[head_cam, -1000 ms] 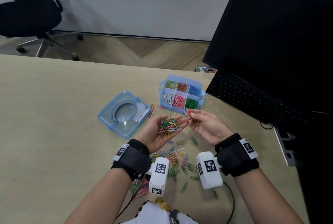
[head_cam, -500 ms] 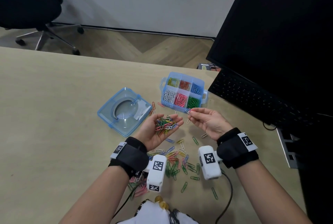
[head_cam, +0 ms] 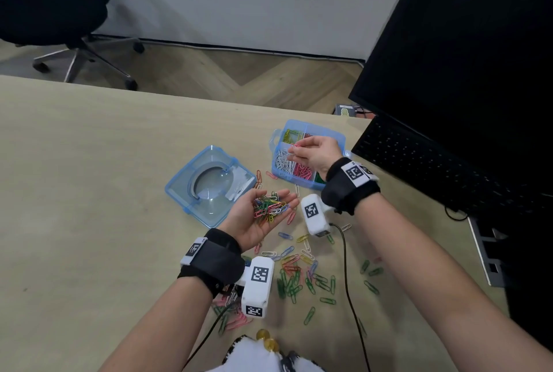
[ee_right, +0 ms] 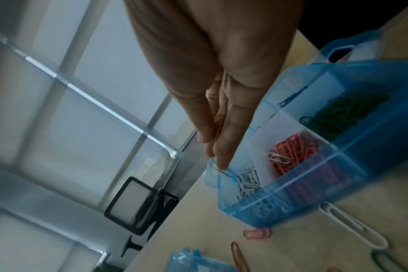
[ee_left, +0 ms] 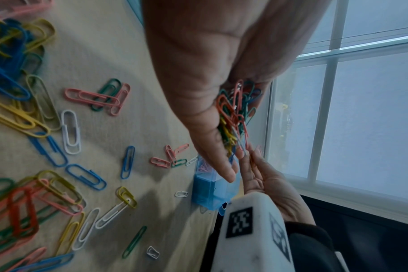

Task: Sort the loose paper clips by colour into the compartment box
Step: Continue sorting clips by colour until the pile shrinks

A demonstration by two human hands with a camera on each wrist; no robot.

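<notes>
Setting: office. Pale wood-laminate desk (head_cam: pixel 89 180). Large black flat monitor (head_cam: pixel 466 42) at 2 o'clock, black keyboard (head_cam: pixel 434 168) beneath it. Black swivel chair on a wheeled metal base (head_cam: pixel 59 12) at 10 o'clock, standing on herringbone wood floor (head_cam: pixel 239 78). Grey-framed windows (ee_left: pixel 361 110).

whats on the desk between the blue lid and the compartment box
In the head view, a few loose clips lie on the bare desk between the lid and the compartment box: orange and pink ones. Nothing else there.
</notes>
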